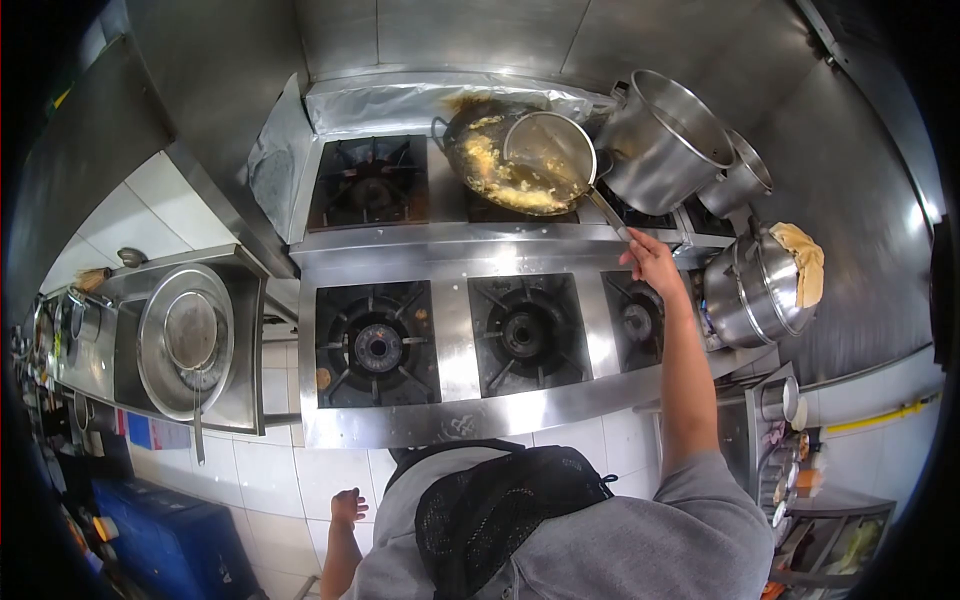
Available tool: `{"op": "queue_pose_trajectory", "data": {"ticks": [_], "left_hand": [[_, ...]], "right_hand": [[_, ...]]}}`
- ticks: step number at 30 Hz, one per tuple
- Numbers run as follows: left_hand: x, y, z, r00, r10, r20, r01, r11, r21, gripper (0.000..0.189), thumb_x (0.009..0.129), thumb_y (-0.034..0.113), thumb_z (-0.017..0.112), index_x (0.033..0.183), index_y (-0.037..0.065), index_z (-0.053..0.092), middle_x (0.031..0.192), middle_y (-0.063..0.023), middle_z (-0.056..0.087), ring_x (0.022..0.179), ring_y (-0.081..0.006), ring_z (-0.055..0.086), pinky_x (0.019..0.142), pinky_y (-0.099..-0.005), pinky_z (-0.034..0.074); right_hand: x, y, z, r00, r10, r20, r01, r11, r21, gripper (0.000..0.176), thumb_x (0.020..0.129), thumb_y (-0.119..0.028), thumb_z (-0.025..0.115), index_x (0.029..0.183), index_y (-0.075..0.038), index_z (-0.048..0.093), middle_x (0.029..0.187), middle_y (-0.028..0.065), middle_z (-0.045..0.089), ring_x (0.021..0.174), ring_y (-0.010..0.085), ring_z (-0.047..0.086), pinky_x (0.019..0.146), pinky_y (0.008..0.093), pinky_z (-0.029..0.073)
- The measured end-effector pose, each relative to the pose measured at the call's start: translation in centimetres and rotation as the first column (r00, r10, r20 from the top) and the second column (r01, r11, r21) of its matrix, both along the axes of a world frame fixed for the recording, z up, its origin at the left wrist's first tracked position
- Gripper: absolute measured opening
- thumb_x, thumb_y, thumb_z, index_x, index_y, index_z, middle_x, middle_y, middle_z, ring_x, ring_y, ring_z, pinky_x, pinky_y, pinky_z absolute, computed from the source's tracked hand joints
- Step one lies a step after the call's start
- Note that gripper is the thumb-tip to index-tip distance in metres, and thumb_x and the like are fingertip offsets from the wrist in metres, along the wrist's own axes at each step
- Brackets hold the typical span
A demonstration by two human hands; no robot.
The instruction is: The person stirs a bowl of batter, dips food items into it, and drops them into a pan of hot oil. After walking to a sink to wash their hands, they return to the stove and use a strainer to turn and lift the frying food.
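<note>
My right hand [652, 262] is closed on the handle of a round metal saucepan [550, 150], arm stretched out over the stove. The saucepan's bowl rests over the right part of a dark wok [470, 125] on the back row. Yellow, crumbly food [497, 172] coats the wok's inside, around the saucepan. Low at my left side, my left hand [348, 507] hangs with its fingers loosely apart, nothing in it, beyond the stove's front edge.
Burners [377, 345] line the stove front. Tall steel pots [665, 145] stand back right; another pot [755, 285] with a tan cloth [798, 262] sits at the right. Left, a strainer [190, 330] lies in a wide basin [160, 375] near a blue box [175, 540].
</note>
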State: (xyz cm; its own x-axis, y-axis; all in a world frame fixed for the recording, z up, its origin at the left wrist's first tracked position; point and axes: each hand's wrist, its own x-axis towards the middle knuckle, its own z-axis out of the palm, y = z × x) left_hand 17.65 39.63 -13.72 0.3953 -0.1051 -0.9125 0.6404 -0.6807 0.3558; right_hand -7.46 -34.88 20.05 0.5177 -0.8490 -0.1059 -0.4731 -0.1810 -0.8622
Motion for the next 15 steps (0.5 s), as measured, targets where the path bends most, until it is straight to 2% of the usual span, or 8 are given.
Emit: {"op": "queue_pose_trajectory", "data": {"ticks": [4, 9, 15], "left_hand": [[-0.3, 0.6, -0.2, 1.0, 0.0, 0.005, 0.0, 1.0, 0.008, 0.034, 0.095, 0.029, 0.053, 0.113, 0.001, 0.06, 0.102, -0.0134, 0.069, 0.079, -0.0271, 0.071, 0.058, -0.0386, 0.052], [-0.3, 1.2, -0.6, 1.0, 0.006, 0.004, -0.006, 1.0, -0.001, 0.034, 0.095, 0.028, 0.053, 0.113, 0.001, 0.061, 0.099, -0.013, 0.07, 0.077, -0.0263, 0.071, 0.057, -0.0381, 0.053], [-0.2, 0.2, -0.2, 1.0, 0.006, 0.02, -0.006, 1.0, -0.004, 0.033, 0.095, 0.028, 0.053, 0.11, 0.0, 0.061, 0.097, -0.0129, 0.07, 0.076, -0.0263, 0.071, 0.057, -0.0378, 0.054]], "right_hand": [[0.1, -1.1, 0.2, 0.998, -0.015, 0.066, 0.015, 1.0, 0.002, 0.041, 0.105, -0.017, 0.05, 0.143, -0.001, 0.05, 0.082, 0.0039, 0.069, 0.05, 0.0075, 0.05, 0.048, 0.0235, 0.042], [1.1, -1.4, 1.9, 0.988, -0.063, 0.137, 0.079, 0.99, -0.114, 0.041, 0.105, -0.016, 0.049, 0.143, 0.0, 0.05, 0.081, 0.0034, 0.068, 0.049, 0.0079, 0.05, 0.048, 0.0239, 0.042], [1.8, -0.8, 0.2, 0.98, -0.138, 0.143, 0.168, 0.96, -0.222, 0.041, 0.104, -0.015, 0.048, 0.143, -0.002, 0.051, 0.078, 0.0035, 0.067, 0.051, 0.0086, 0.052, 0.05, 0.0252, 0.044]]}}
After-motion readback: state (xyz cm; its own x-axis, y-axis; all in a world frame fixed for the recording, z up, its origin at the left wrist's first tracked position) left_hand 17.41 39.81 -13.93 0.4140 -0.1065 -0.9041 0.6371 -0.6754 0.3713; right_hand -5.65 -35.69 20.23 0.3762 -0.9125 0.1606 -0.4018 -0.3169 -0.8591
